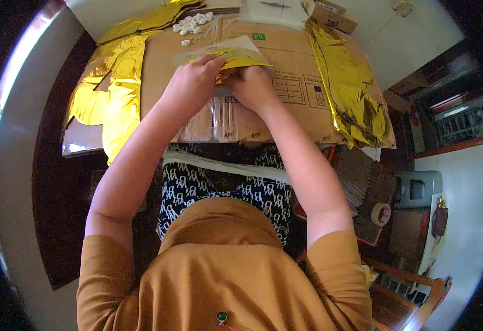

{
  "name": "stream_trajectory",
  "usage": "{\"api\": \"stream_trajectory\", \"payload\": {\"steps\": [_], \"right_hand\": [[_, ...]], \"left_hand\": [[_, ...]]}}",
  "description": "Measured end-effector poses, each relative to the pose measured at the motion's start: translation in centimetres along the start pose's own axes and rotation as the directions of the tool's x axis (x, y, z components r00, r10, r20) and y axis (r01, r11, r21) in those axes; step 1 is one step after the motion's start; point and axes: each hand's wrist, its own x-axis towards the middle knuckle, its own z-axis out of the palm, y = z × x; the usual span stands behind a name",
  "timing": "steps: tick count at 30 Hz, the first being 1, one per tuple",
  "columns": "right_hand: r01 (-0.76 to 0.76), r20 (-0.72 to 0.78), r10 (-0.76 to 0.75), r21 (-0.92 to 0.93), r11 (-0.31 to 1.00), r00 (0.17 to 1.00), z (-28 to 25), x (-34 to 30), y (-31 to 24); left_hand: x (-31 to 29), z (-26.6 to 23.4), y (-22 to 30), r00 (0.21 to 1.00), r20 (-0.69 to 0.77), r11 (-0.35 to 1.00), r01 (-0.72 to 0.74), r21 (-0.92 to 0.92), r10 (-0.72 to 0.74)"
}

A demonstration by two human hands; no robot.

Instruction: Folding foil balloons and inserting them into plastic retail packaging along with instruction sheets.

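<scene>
Both my hands meet over the cardboard-covered table, at a folded piece of shiny gold foil [247,62]. My left hand [199,74] is closed on its left side, fingers curled over the top edge. My right hand [252,85] comes in from below on the right. Its fingertips are hidden under the foil, and the hand looks closed on it. A sheet of clear, pale plastic film [247,43] shows behind and around the foil. Whether the foil lies inside this film I cannot tell.
Flat gold foil pieces lie at the left [124,91] and right [349,83] of the cardboard [291,118]. Small white lumps [193,23] sit at the back. A small carton [329,14] stands back right. A tape roll [381,214] is below the table at the right.
</scene>
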Motion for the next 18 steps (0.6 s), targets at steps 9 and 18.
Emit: {"api": "stream_trajectory", "payload": {"steps": [9, 18], "right_hand": [[0.085, 0.238, -0.008, -0.314, 0.946, 0.971, -1.4, -0.6, -2.0], [0.311, 0.165, -0.264, -0.478, 0.822, 0.950, -0.1, -4.8, -2.1]], "left_hand": [[-0.3, 0.1, -0.4, 1.000, 0.010, 0.999, 0.001, -0.047, -0.001], [-0.8, -0.6, -0.9, 0.999, 0.044, 1.000, 0.024, -0.002, -0.024]]}}
